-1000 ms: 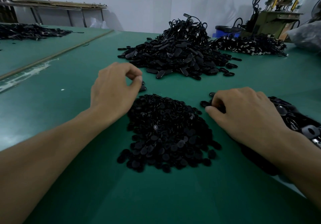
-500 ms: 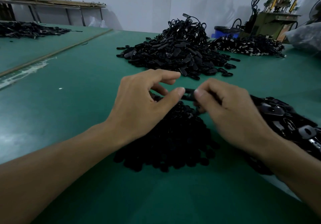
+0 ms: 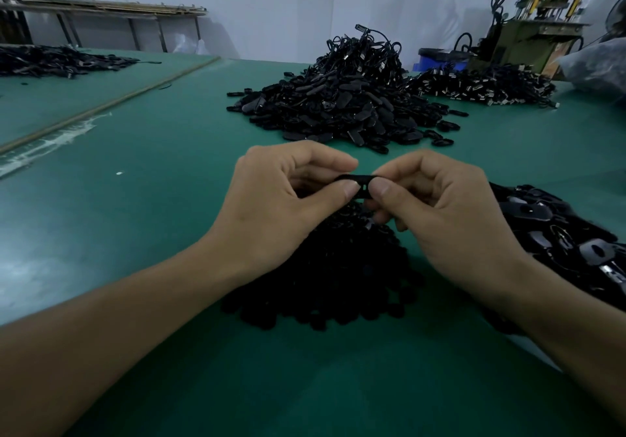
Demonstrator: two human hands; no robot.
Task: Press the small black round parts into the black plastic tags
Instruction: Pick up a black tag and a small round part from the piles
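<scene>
Now raised from the green bench (image 3: 152,233), the left hand (image 3: 271,199) and right hand (image 3: 440,213) meet, each grip pinching 1 flat black plastic tag (image 3: 357,178); pressing likely starts.

Two hands, one tag (image 3: 364,180), five heaps
One left hand (image 3: 271,209), one right hand (image 3: 443,216); round-parts heap (image 3: 338,284) near; near-right heap (image 3: 542,219), far-centre heap (image 3: 338,104), far-right heap (image 3: 484,84), far-left heap (image 3: 57,60).
</scene>
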